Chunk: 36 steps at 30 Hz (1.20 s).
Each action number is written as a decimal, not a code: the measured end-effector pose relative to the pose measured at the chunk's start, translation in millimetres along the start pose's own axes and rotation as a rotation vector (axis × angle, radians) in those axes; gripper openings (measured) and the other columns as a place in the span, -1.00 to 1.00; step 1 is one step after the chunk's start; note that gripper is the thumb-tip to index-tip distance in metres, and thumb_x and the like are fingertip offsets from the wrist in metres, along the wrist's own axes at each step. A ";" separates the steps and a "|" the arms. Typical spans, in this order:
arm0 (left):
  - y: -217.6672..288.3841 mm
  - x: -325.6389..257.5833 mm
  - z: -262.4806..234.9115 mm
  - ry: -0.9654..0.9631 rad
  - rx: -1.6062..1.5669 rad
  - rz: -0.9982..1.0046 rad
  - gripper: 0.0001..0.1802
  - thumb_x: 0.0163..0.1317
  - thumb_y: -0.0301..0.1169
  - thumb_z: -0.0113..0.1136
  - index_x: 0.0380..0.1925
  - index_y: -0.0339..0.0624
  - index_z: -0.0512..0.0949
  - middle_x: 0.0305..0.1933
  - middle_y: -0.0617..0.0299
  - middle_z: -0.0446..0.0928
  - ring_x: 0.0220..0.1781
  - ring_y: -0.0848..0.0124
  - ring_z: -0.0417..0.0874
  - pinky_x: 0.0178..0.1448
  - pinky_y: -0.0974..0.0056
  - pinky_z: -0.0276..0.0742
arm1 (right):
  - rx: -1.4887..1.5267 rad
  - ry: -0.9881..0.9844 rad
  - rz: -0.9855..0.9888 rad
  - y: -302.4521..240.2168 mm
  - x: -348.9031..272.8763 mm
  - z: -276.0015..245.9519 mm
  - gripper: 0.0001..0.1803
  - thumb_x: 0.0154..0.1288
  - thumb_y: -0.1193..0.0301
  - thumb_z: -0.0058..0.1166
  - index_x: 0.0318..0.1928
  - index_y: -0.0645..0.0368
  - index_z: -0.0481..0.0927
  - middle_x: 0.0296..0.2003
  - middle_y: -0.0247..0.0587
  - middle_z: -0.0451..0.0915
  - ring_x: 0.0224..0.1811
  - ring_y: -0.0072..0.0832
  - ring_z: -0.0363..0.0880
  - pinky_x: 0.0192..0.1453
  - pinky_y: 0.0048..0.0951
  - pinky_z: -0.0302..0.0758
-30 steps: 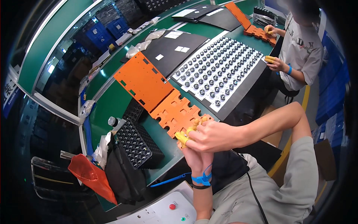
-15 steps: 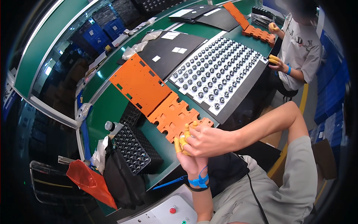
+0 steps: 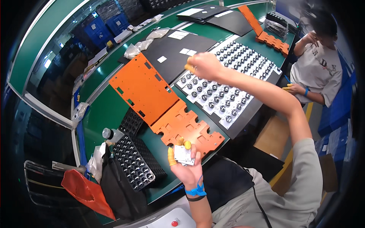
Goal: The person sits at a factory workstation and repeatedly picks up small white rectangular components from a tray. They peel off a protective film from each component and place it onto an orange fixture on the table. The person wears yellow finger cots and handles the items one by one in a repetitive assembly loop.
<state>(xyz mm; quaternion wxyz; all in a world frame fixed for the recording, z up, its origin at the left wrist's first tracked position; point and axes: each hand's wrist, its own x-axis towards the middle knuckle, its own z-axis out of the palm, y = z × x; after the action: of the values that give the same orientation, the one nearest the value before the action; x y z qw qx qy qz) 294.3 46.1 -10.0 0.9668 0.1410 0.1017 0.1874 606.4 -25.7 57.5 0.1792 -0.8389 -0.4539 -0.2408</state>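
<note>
My left hand (image 3: 186, 173), with yellow finger cots and a blue wrist strap, grips a few small white boards (image 3: 183, 153) over the lower edge of an orange fixture (image 3: 146, 91). The fixture lies unfolded, a flat panel joined to a notched part. Away from it, my right hand (image 3: 205, 65) is raised over the far left corner of an array of white boards bearing black round parts (image 3: 215, 99). Its fingers, also in yellow cots, look bent but are smeared by motion. Whether anything is between them is hidden.
A black tray of round cells (image 3: 135, 161) stands left of the fixture, near a bottle (image 3: 110, 133) and a red bag (image 3: 85, 192). Black sheets (image 3: 167, 53) lie behind. At the right, a co-worker (image 3: 317, 64) sits by another orange fixture (image 3: 272, 42).
My right hand has left my left hand and swung up and away over the board array. My left hand now shows the white boards. The co-worker has raised one hand toward the head.
</note>
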 end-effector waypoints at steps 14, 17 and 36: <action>-8.0 14.3 -25.1 0.179 -0.065 0.016 -0.66 0.32 -0.25 0.09 0.04 -0.11 0.49 -0.06 0.17 0.46 -0.24 0.36 0.31 -0.37 0.31 0.23 | -0.253 -0.115 0.250 166.7 63.5 168.4 -0.67 0.22 0.26 0.16 -0.19 0.30 0.55 -0.14 0.05 0.52 -0.05 -0.06 0.56 0.02 -0.14 0.57; -6.8 13.5 -26.1 0.153 -0.043 0.011 -0.63 0.32 -0.23 0.10 0.08 -0.09 0.49 -0.06 0.18 0.47 -0.23 0.36 0.31 -0.37 0.32 0.23 | -0.338 -0.190 -0.024 180.0 67.4 164.5 -0.79 0.24 0.39 0.06 -0.25 0.32 0.53 -0.21 0.07 0.57 -0.12 -0.08 0.61 -0.08 -0.22 0.61; -7.0 11.3 -34.6 0.099 -0.059 0.029 -0.62 0.34 -0.18 0.02 0.07 -0.11 0.50 0.03 0.14 0.50 -0.23 0.33 0.31 -0.35 0.29 0.23 | -0.441 -0.339 0.093 145.2 128.1 185.4 -0.82 0.26 0.34 0.06 -0.23 0.11 0.66 -0.35 -0.14 0.71 -0.23 -0.22 0.73 -0.19 -0.25 0.64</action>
<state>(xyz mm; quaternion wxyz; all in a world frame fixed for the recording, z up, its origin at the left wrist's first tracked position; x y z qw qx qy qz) 298.3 52.4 -46.2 0.9615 0.1046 0.1418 0.2108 834.7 81.1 -33.7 -0.0752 -0.9060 -0.3750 -0.1812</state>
